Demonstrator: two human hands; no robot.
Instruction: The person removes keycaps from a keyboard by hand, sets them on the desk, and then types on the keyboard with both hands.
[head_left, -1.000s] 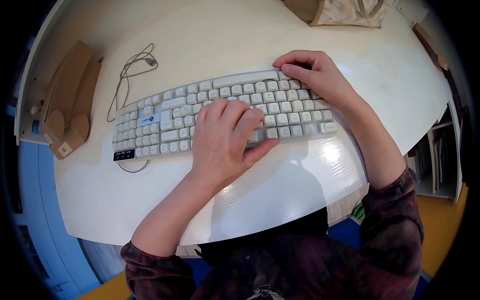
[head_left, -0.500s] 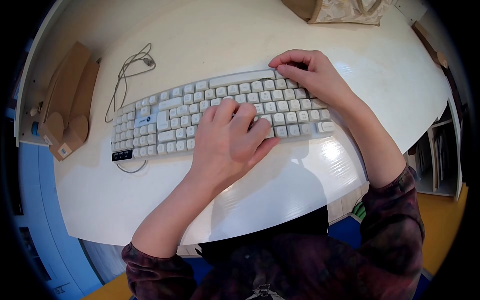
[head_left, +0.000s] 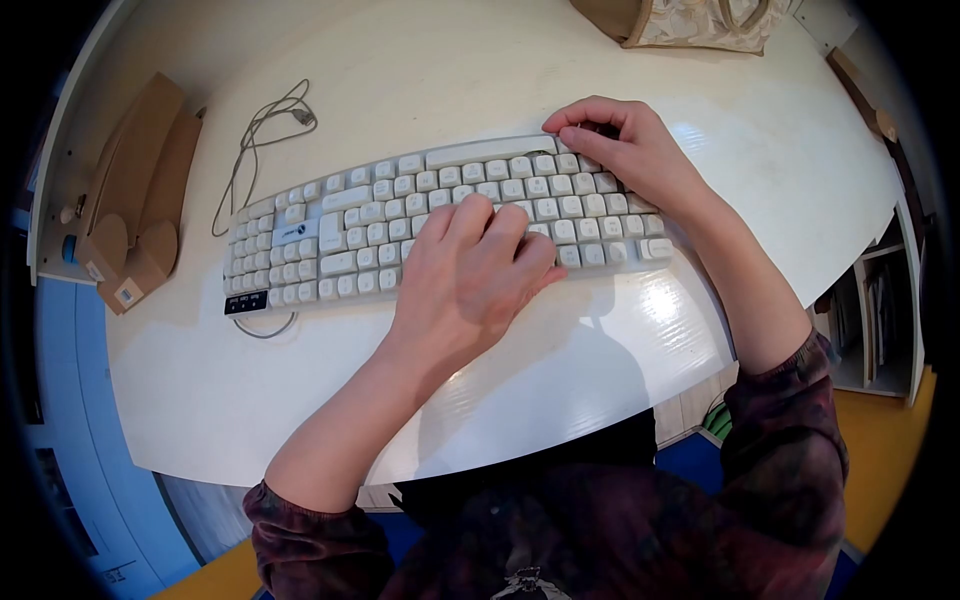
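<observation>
A white keyboard (head_left: 345, 222) lies on the desk, its long space bar (head_left: 490, 151) on the side away from me. A dark gap shows beside the right end of that bar. My left hand (head_left: 465, 265) is over the middle of the near key rows, fingers bent down and drawn together onto the keys. Its fingertips are hidden, so what they hold cannot be made out. At the far right corner, my right hand (head_left: 635, 150) curls around the keyboard's edge, with the thumb and index finger near the corner keys.
A grey USB cable (head_left: 245, 147) lies coiled behind the keyboard's left part. Folded brown cardboard (head_left: 140, 190) stands at the desk's left side. A patterned bag (head_left: 690, 25) sits at the back. Shelves (head_left: 880, 310) are beyond the right edge of the white desk (head_left: 250, 420).
The thumb and fingers of my left hand have drawn closer together. My right hand keeps its place at the corner. The keyboard appears shifted slightly right in view.
</observation>
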